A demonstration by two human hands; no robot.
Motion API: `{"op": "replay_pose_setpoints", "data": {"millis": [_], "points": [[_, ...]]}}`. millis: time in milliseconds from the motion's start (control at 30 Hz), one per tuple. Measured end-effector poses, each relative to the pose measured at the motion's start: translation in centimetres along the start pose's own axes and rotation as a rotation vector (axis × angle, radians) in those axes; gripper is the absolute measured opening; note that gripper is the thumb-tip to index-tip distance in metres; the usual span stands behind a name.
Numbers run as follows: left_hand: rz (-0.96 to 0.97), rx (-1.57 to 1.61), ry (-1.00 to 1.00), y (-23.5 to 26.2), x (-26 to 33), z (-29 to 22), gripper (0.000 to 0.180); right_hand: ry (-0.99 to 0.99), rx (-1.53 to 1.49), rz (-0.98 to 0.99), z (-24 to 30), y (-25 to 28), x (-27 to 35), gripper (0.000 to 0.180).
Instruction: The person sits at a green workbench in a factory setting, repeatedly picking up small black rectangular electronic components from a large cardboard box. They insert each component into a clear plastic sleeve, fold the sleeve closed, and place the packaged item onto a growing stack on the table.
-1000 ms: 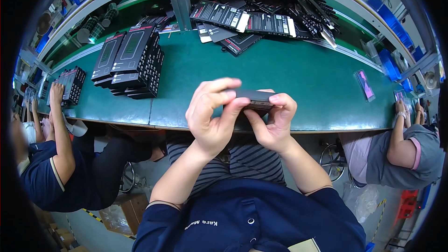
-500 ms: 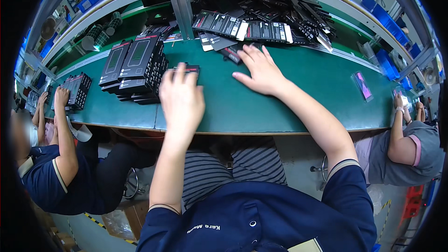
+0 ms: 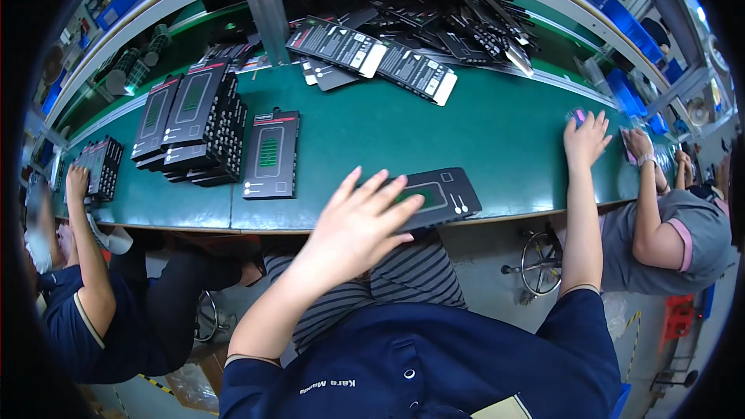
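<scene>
My left hand lies with fingers spread over the left end of a flat black printed box at the table's front edge. Far to the right, my right hand is stretched out with its fingers apart. It partly covers a small pink item in clear wrapping. Another black box, with a phone outline and green bars on its face, rests flat left of centre. Beside it stands a stack of similar boxes.
A large heap of black boxes lies at the back, with two boxes angled at its front. A metal post rises behind the stack. Co-workers sit on both sides; one's hand is near my right hand.
My right hand has swung from the back middle to the pink item at the right. My left hand has moved right and nearer. One box now sits at the front edge, another beside the stack.
</scene>
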State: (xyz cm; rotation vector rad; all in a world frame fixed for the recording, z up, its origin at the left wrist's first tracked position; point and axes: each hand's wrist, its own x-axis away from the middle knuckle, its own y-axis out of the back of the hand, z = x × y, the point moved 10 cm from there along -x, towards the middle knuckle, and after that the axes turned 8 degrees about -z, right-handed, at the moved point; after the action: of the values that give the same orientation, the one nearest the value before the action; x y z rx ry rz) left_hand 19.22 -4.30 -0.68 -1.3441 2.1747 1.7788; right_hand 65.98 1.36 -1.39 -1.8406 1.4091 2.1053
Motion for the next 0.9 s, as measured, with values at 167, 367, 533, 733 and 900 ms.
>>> {"op": "replay_pose_setpoints", "data": {"millis": [167,367,533,733,900], "points": [[-0.173,0.183,0.413,5.0,-0.8,5.7,0.035,0.052,-0.133,0.263,0.5,0.6,3.6,0.043],[-0.052,-0.088,0.182,1.3,-1.8,4.5,0.072,0.322,-0.558,0.196,14.7,16.9,10.1,0.036],[0.026,-0.009,0.122,-1.0,-2.3,4.0,0.079,0.02,-1.214,0.647,17.2,13.3,10.9,0.045],[0.166,0.086,0.179,-1.5,-2.8,4.2,0.078,0.662,-1.229,0.89,22.4,17.3,13.2,0.063],[0.036,0.022,0.109,-1.3,-3.0,4.1,0.086,0.525,-1.575,0.792,25.3,22.6,14.7,0.066]]}}
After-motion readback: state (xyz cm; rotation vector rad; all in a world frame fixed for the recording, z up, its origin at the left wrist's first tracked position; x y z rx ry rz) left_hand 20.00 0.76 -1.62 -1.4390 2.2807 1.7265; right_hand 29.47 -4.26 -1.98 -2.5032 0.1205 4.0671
